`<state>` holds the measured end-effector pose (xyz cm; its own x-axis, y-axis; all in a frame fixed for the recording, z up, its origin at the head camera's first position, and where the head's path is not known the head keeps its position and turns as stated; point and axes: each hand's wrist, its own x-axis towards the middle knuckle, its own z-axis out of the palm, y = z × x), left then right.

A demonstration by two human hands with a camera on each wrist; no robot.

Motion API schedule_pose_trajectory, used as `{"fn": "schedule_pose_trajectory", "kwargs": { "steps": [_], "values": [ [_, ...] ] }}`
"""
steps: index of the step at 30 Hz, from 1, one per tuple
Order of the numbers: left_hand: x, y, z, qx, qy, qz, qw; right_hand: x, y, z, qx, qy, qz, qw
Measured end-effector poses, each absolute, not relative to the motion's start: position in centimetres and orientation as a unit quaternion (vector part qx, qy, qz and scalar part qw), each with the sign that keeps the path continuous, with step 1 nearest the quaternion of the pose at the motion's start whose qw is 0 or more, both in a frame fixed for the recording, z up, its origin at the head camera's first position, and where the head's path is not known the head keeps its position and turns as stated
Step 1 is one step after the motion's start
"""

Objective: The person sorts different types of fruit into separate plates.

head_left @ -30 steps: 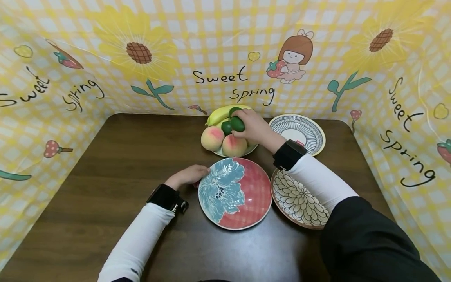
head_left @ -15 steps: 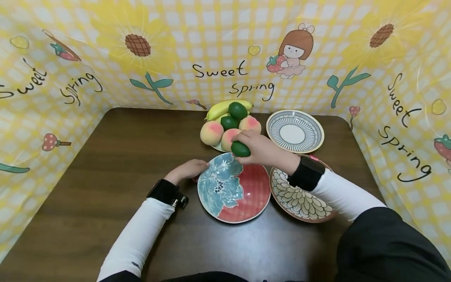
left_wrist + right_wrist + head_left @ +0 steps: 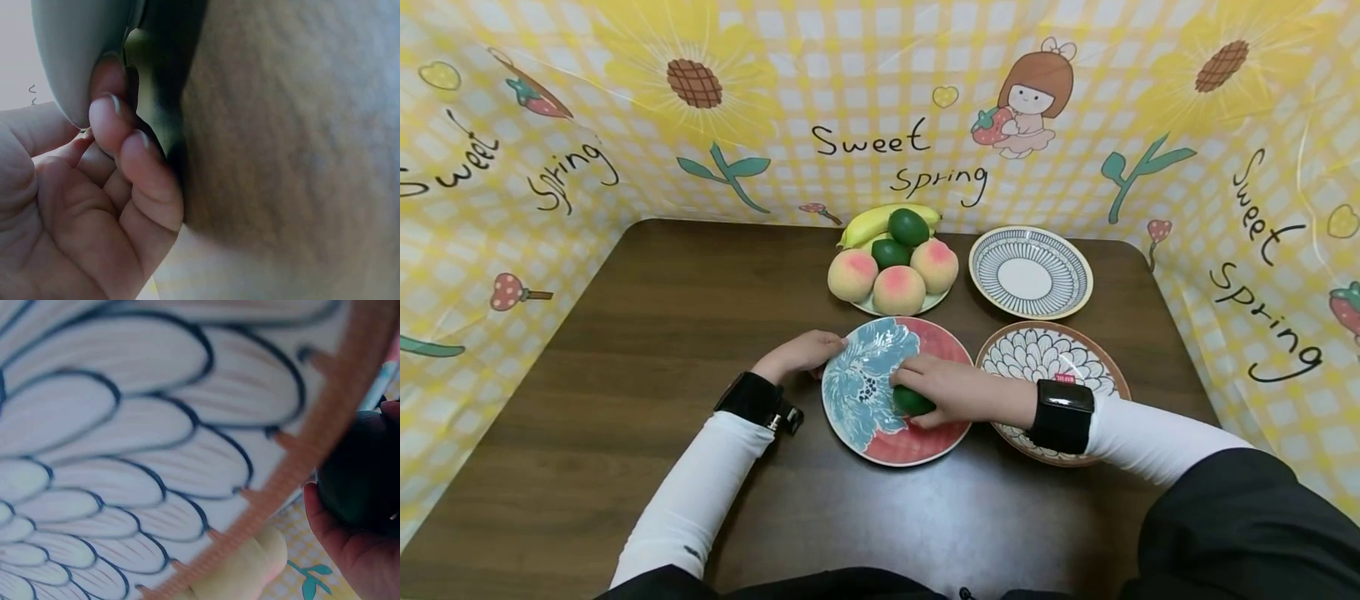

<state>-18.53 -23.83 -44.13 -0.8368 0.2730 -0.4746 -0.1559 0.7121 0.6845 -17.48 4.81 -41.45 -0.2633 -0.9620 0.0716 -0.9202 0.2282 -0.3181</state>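
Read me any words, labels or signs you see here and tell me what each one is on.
"Sweet Spring": handwritten-style black lettering on the yellow checked backdrop, back wall.
"Sweet Spring": the same words on the backdrop's left wall, partly cut off by the frame edge.
"Sweet Spring": again on the right wall.
Small red label by the right hand's wrist band: too small to read.

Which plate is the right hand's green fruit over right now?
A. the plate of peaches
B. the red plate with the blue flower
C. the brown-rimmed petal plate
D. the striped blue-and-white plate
B: the right hand grips the green fruit over the red plate with the blue flower.
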Motion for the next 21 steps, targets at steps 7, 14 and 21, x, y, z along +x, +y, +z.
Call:
{"fn": "schedule_pose_trajectory", "kwargs": {
  "steps": [7,14,21],
  "values": [
    [-18.4,-23.8,-43.9,0.040,0.882,0.377,0.280,-17.5,4.8,-42.0,-0.615,0.774,-0.126,0.085],
    [-18.8,-23.8,-43.8,0.037,0.881,0.377,0.284,-17.7,5.0,-42.5,-0.620,0.770,-0.123,0.086],
    [-18.5,-23.9,-44.1,0.038,0.878,0.382,0.286,-19.1,4.8,-40.7,-0.612,0.770,-0.153,0.092]
  ]
}}
